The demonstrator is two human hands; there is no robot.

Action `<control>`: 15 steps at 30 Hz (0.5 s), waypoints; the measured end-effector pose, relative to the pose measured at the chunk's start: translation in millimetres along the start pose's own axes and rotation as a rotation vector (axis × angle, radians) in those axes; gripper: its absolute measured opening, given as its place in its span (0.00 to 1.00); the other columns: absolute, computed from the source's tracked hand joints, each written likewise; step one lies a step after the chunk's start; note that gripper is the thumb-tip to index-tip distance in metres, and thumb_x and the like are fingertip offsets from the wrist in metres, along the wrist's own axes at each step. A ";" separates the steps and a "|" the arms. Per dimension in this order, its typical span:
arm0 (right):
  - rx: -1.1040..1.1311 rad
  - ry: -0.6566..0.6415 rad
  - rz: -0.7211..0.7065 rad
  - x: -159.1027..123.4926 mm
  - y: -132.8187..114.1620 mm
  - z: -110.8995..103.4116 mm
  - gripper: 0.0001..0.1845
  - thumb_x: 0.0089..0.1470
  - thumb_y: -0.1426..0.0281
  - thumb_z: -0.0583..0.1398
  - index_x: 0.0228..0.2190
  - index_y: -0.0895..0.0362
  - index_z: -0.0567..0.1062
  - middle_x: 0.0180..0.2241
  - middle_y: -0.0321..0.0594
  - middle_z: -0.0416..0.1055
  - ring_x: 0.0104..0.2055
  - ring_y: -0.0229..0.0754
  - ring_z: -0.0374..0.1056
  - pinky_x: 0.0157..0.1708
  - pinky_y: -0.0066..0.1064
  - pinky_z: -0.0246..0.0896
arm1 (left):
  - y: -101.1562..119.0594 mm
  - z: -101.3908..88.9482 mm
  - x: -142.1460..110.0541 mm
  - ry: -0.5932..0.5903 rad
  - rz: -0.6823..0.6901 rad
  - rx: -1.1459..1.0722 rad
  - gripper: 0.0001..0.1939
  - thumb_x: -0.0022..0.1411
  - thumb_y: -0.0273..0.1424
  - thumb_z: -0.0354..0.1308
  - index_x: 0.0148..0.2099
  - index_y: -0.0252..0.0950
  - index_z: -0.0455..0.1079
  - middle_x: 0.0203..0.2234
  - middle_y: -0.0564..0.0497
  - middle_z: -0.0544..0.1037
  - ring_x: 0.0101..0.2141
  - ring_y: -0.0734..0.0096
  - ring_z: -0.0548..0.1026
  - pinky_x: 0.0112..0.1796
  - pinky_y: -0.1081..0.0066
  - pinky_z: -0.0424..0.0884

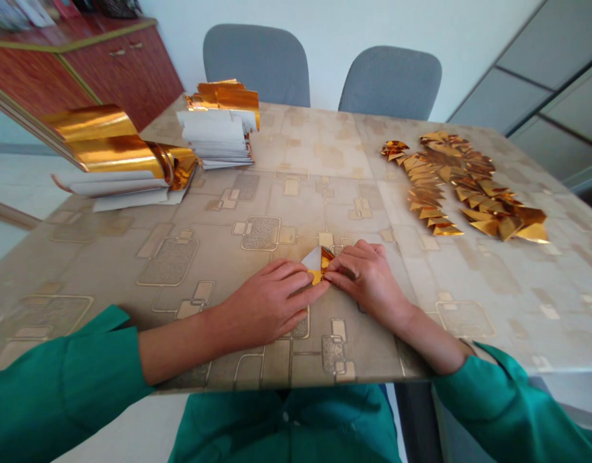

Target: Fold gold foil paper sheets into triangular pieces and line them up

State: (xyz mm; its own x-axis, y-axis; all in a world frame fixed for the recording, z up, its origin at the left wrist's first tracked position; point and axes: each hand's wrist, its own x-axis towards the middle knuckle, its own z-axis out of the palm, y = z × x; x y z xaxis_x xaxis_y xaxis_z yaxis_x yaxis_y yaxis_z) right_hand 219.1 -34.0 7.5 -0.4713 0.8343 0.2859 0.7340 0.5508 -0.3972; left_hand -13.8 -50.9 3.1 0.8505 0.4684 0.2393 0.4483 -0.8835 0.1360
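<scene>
Patterned tabletop (107, 270), fingers (296, 286) pinching gold foil (326, 256) (white-backed)

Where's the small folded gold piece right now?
In the head view, the small folded gold piece sits between the left hand and right hand, on the near half of the table, with the rows of gold triangles off to the right.

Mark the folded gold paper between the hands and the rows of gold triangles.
folded gold paper (326, 257), head view, on its gold flap
rows of gold triangles (477, 190), head view, on a triangle mid-row
</scene>
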 end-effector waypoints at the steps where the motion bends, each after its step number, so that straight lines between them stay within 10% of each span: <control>1: -0.006 0.001 -0.002 -0.1 0.0 0.2 0.09 0.56 0.66 0.67 0.26 0.54 0.75 0.27 0.33 0.74 0.35 0.41 0.63 0.40 0.36 0.45 | 0.0 0.2 0.1 -0.003 0.002 0.003 0.22 0.70 0.32 0.52 0.63 0.32 0.63 0.48 0.42 0.74 0.51 0.56 0.69 0.54 0.55 0.67; 15: -0.176 0.053 0.094 -3.1 -0.8 7.4 0.14 0.56 0.58 0.65 0.32 0.55 0.70 0.34 0.40 0.71 0.39 0.47 0.62 0.38 0.37 0.47 | 2.0 0.1 1.3 -0.017 0.027 0.047 0.20 0.69 0.29 0.51 0.60 0.30 0.67 0.52 0.41 0.73 0.52 0.53 0.67 0.52 0.55 0.68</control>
State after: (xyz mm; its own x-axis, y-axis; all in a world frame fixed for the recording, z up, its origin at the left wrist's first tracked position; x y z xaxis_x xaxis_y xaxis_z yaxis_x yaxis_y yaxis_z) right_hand 216.4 -36.9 0.5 -0.3734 0.8771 0.3021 0.8500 0.4539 -0.2674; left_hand -11.7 -52.0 3.6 0.8668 0.4446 0.2259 0.4373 -0.8954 0.0843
